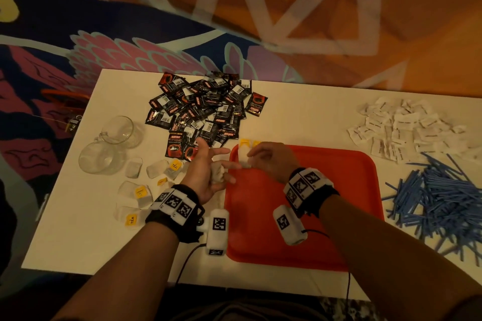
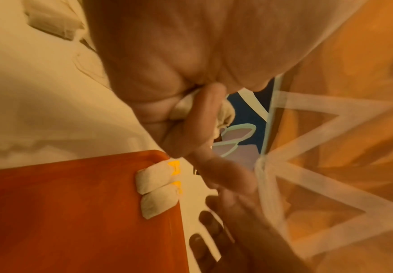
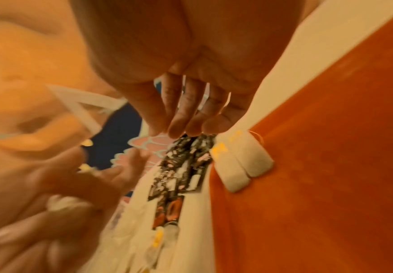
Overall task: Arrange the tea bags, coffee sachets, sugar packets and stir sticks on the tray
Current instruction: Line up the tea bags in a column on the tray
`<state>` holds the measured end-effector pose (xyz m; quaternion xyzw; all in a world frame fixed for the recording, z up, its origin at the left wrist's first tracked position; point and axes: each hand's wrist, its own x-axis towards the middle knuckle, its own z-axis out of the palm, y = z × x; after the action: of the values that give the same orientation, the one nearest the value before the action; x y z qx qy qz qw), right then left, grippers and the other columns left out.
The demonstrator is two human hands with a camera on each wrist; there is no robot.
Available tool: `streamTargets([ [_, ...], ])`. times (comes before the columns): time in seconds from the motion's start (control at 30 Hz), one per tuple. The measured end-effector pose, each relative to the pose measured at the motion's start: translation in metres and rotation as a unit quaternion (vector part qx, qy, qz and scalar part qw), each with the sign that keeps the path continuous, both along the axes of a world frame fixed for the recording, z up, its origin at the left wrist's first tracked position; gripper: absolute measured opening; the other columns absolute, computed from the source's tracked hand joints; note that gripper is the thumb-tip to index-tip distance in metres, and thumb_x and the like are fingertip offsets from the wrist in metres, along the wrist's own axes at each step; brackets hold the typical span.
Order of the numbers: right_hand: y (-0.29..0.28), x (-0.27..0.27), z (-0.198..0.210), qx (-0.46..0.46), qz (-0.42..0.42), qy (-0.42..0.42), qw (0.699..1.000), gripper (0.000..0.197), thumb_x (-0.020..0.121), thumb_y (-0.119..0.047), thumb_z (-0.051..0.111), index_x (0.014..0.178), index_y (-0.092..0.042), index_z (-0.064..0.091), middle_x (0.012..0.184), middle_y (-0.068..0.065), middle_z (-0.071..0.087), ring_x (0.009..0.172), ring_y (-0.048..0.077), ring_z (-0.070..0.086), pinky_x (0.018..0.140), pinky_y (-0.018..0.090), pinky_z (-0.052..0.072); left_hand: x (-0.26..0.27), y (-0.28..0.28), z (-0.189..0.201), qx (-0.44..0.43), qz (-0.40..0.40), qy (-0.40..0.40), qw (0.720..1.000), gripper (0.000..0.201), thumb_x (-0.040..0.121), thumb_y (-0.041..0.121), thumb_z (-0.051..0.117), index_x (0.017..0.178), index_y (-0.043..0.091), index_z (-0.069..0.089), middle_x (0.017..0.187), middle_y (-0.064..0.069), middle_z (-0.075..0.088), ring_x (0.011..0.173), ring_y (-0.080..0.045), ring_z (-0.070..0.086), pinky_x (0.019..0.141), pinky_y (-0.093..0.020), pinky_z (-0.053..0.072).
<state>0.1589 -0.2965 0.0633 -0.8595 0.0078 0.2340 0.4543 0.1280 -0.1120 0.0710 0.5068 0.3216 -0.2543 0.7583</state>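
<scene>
Two tea bags [image 2: 154, 177] lie side by side in the far left corner of the red tray [image 1: 326, 216], their yellow tags hanging over the rim; this looks like the start of a neat row, kept tight to the corner so room is left for the other kinds. The left hand [image 1: 206, 177] is at the tray's left edge, its lower fingers curled round a bunch of tea bags [image 1: 217, 176] while the index and thumb stretch out, probably a supply to feed from. The right hand [image 1: 268, 161] hovers over the placed pair with fingers gathered and pointing down; whether it pinches a bag or is empty I cannot tell, since motion blur smears it.

More tea bags [image 1: 140, 190] lie loose near the table's left edge, coffee sachets [image 1: 203, 109] heaped at the far edge, sugar packets [image 1: 401, 128] and blue stir sticks [image 1: 438, 195] toward the right edge, partly cut off by the frame
</scene>
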Motion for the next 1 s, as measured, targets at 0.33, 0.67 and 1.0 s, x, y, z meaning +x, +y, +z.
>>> streamTargets([
  [0.33,0.006,-0.008,0.047,0.033,0.075,0.004,0.997,0.019,0.084,-0.017,0.072,0.068,-0.027,0.069,0.07,-0.016,0.061,0.068,0.0,0.055,0.065,0.02,0.044,0.002,-0.029,0.032,-0.055,-0.085,-0.02,0.995,0.083,0.088,0.077,0.019,0.133,0.012,0.044,0.073,-0.01,0.066,0.054,-0.027,0.068,0.037,-0.017,0.033],
  [0.67,-0.012,-0.006,0.058,0.295,-0.273,0.239,0.884,0.005,0.086,-0.006,0.059,0.084,-0.007,0.063,0.075,0.004,0.062,0.061,0.015,0.057,0.045,0.023,0.042,-0.012,-0.02,0.03,0.331,-0.139,-0.316,0.878,0.041,0.087,-0.008,0.062,0.105,0.029,0.057,0.111,0.002,0.058,0.089,-0.011,0.061,0.071,-0.027,0.055],
  [1.0,-0.011,-0.009,0.055,0.333,-0.262,0.33,0.844,0.01,0.086,-0.015,0.056,0.091,-0.01,0.063,0.077,0.002,0.069,0.068,0.015,0.059,0.061,0.028,0.042,-0.009,-0.028,0.027,0.494,-0.144,-0.539,0.667,0.008,0.088,0.017,0.075,0.092,0.01,0.073,0.098,-0.002,0.062,0.08,-0.01,0.058,0.068,-0.024,0.052],
])
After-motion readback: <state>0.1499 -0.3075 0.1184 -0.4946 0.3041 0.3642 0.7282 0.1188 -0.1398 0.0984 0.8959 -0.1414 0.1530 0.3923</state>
